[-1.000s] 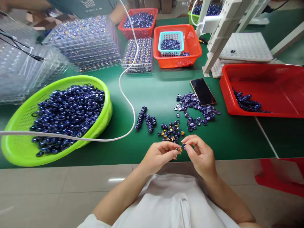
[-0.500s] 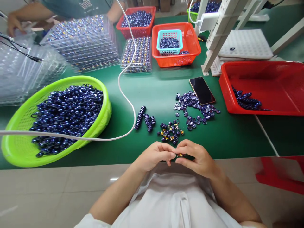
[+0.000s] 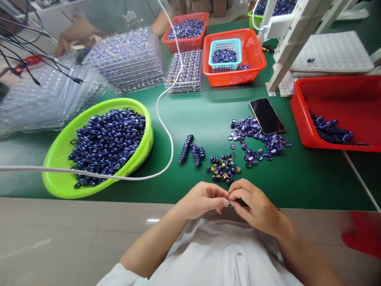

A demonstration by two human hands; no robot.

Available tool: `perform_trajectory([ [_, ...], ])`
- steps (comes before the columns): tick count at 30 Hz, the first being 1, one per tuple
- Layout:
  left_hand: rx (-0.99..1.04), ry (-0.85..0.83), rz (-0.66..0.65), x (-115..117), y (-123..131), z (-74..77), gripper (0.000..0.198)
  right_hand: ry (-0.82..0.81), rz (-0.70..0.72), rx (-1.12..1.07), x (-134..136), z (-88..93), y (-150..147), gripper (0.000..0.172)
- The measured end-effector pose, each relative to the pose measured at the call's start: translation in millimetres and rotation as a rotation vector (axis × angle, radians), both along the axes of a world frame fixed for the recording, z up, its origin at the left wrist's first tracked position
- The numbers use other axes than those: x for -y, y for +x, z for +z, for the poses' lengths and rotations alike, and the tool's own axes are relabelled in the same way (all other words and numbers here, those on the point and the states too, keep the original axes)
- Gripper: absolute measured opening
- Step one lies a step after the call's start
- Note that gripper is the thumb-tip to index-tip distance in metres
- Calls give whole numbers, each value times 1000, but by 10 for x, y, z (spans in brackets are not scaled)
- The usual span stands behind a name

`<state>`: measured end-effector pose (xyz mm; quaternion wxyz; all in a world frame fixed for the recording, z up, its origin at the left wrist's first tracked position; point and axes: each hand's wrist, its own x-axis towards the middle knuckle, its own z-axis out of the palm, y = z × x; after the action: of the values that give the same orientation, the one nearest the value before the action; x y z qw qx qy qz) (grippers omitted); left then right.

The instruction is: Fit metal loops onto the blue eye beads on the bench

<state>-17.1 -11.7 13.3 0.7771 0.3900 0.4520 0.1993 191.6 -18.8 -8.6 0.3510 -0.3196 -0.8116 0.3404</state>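
My left hand (image 3: 205, 201) and my right hand (image 3: 254, 204) meet at the table's front edge, both with fingertips pinched. Between them is a tiny dark piece (image 3: 228, 199), mostly covered by the fingers. Just beyond lies a loose group of glossy dark-blue parts with gold-coloured bits (image 3: 224, 169). To its left are short stacks of dark-blue ring-like parts (image 3: 186, 149). A scatter of small, flat, shiny blue-purple pieces (image 3: 250, 129) spreads to the right, beside a phone (image 3: 266, 115).
A green basket (image 3: 150, 139) full of dark-blue parts stands left, crossed by a white cable (image 3: 171, 149). Stacked clear trays (image 3: 131, 69), an orange basket (image 3: 235, 79) and a metal post (image 3: 290, 43) stand behind. A red bin (image 3: 342, 87) is right. Another person's hand (image 3: 62, 43) shows far left.
The whole view has shifted, so table things appear further right. My fingertips have closed tighter around the small piece; the gold glint seen between them before is now hidden.
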Motion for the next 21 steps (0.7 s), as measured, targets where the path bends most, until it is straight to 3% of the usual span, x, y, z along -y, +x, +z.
perform_trajectory([
  [2,-164,237,33,7,-38,17,24,-48,-33,-15,6,-17,-9,16],
  [6,-710,923,229,-99,-231,-50,22,-133,-127,-66,18,-35,16,14],
  [8,-944,1088,277,-185,-343,-133,21,-164,-158,-78,29,-43,32,14],
  [11,-1103,1144,257,-279,-444,-272,18,-182,-174,-91,47,-64,34,13],
  [15,-1131,1146,255,-299,-458,-385,11,-190,-175,-101,59,-92,8,11],
  [21,-1044,1067,265,-233,-480,-278,15,-246,-192,-97,61,-67,-6,8],
])
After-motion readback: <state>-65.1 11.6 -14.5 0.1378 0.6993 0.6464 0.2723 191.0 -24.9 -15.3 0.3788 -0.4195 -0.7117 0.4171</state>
